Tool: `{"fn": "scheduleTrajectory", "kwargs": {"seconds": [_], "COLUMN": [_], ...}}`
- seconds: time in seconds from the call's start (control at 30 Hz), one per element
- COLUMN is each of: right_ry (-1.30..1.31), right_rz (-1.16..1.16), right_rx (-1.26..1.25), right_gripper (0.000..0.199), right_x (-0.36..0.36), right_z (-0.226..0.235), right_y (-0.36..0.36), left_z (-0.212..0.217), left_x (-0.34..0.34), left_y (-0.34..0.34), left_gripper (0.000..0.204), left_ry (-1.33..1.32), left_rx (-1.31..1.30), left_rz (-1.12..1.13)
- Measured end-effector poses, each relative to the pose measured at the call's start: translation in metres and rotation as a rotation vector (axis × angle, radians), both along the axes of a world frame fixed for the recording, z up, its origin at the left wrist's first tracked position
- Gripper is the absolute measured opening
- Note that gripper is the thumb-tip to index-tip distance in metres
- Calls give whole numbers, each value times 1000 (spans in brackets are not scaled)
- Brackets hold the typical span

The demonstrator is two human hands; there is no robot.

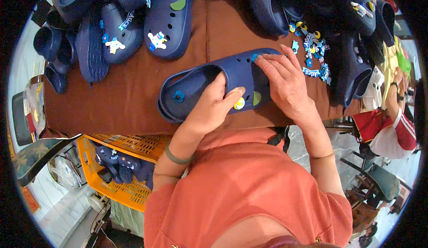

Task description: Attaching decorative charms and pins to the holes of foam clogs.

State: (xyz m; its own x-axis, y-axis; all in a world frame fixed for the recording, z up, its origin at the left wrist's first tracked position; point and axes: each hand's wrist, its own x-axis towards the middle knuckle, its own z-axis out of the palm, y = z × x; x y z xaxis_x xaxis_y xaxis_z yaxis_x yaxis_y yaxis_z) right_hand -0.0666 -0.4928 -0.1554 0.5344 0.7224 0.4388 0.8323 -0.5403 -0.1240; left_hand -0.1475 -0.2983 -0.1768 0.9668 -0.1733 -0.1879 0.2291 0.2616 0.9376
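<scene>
A navy clog [232,72] lies on the brown cloth in front of me, toe to the right. My left hand [213,101] grips its side, with fingers inside the opening and the thumb outside beside a round yellow-and-white charm [239,103]. At the toe, my right hand [285,78] has its fingertips closed at a small blue charm [254,57]; the thumb is mostly hidden. A green half-round charm [257,98] sits on the clog's near side. Inside the heel is a blue flower charm [178,96].
Loose charms [312,47] lie in a pile to the right. Along the far side are several navy clogs, one with a white figure charm [157,41]. An orange crate [89,163] of clogs stands lower left. Another person's arm [392,98] shows at far right.
</scene>
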Motion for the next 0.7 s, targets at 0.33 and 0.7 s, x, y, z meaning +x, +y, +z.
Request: {"fn": "scheduleTrajectory", "kwargs": {"seconds": [0.33,0.7], "right_ry": [582,332], "right_rz": [83,-100], "right_rx": [251,282], "right_gripper": [15,21], "right_x": [55,26], "right_z": [2,-12], "right_y": [-9,-9], "left_z": [9,15], "left_x": [0,-1], "left_y": [-2,-4], "left_gripper": [44,43], "left_ry": [37,40], "left_rx": [-86,46], "left_rz": [40,62]}}
